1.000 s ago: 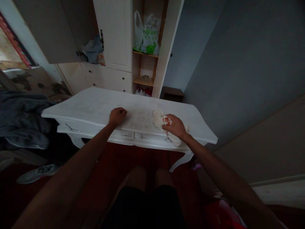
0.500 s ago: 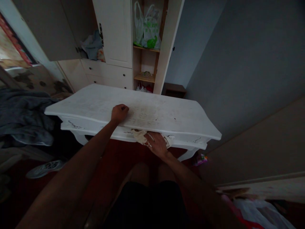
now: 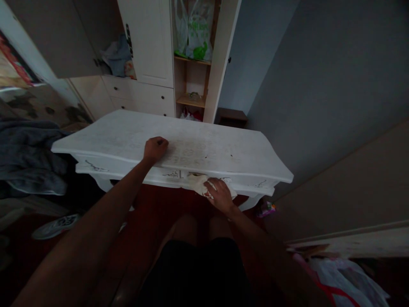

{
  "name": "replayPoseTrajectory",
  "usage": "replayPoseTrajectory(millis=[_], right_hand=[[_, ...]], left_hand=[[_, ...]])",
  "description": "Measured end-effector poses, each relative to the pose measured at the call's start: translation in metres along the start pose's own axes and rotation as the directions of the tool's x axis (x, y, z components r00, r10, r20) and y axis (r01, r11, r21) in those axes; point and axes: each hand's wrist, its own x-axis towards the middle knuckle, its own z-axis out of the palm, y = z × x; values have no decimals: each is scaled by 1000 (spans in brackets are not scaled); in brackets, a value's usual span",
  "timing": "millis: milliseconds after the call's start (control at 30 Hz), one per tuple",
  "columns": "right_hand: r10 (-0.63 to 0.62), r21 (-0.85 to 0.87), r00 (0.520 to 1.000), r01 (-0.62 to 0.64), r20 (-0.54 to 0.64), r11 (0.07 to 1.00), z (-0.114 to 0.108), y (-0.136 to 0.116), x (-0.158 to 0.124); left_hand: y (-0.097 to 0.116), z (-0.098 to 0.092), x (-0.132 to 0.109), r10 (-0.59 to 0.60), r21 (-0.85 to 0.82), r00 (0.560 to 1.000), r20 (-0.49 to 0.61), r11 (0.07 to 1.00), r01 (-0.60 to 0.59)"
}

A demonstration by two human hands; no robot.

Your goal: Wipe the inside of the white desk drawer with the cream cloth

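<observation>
Right side free, left side crossed

Free room spans the right half of the table (image 3: 249,155). The left hand (image 3: 155,148) and forearm (image 3: 129,185) block just left of centre; the right hand (image 3: 221,194) and cloth (image 3: 198,184) block part of the right drawer (image 3: 251,182).

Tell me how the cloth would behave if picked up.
The cloth would probably sag rather than hold its shape, since it bunches in soft folds under the right hand. It is likely light, as it looks thin. Rolling seems unlikely: it sits crumpled against the front of the table.

Dim light; grey-blue wall (image 3: 319,85) at right; dark red floor (image 3: 156,217); white wardrobe (image 3: 151,47), door (image 3: 223,55) standing open.
</observation>
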Motion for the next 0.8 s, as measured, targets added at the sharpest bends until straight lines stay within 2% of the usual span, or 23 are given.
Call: replayPoseTrajectory(millis=[167, 267, 333, 433, 533, 633, 733, 767, 800], right_hand=[[-50, -47, 999, 51, 21, 998, -18, 28, -49], [73, -108, 997, -73, -10, 991, -33, 55, -79], [224, -133, 971, -233, -78, 963, -47, 74, -95], [436, -87, 874, -462, -213, 883, -67, 93, -109], [573, 35, 748, -598, -334, 801, -79, 95, -111], [672, 180, 607, -671, -424, 719, -76, 85, -102], [745, 316, 468, -700, -474, 641, -63, 67, -84], [764, 357, 440, -697, -473, 622, -58, 59, -76], [777, 390, 430, -688, -458, 611, -52, 51, -68]], left_hand=[[3, -1, 0, -14, -9, 1000, -6, 1000, 14], [3, -1, 0, -12, -28, 1000, -8, 1000, 11], [3, 0, 1, -16, -30, 1000, -9, 999, 16], [2, 0, 1, -28, -14, 1000, -13, 1000, 28], [4, 0, 0, -32, -1, 999, -17, 999, 32], [7, -2, 0, -34, 19, 999, -18, 999, 35], [9, -2, 0, -30, 30, 999, -16, 999, 30], [9, -2, -1, -27, 28, 1000, -14, 999, 28], [8, -2, 0, -27, 22, 1000, -11, 999, 27]])
